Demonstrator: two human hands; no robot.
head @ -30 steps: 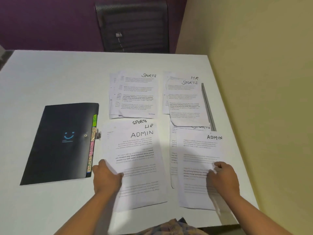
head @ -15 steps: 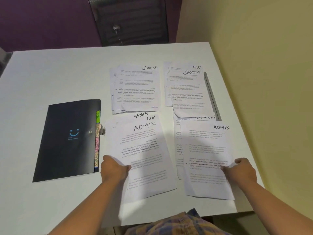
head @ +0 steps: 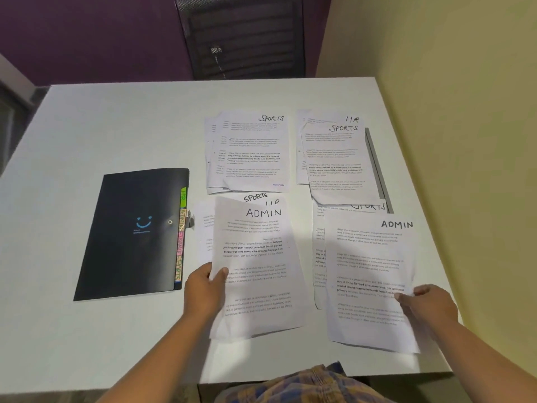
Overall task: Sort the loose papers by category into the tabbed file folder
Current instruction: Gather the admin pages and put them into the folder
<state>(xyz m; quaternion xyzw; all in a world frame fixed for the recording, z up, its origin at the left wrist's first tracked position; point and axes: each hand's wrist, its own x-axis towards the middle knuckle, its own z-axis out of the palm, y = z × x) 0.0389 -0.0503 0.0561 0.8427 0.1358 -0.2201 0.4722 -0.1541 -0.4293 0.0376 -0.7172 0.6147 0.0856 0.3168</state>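
Left hand pinched on the left edge of an ADMIN sheet, thumb on top, that edge lifted off the stack beneath. Right hand gripping the right edge of a second ADMIN sheet, fingers closed on the paper. Hands well apart. Beyond the left hand, a SPORTS stack; beyond the right, a stack headed HR and SPORTS. Left of the left hand, black tabbed file folder, closed and flat on the white table, coloured tabs facing the papers.
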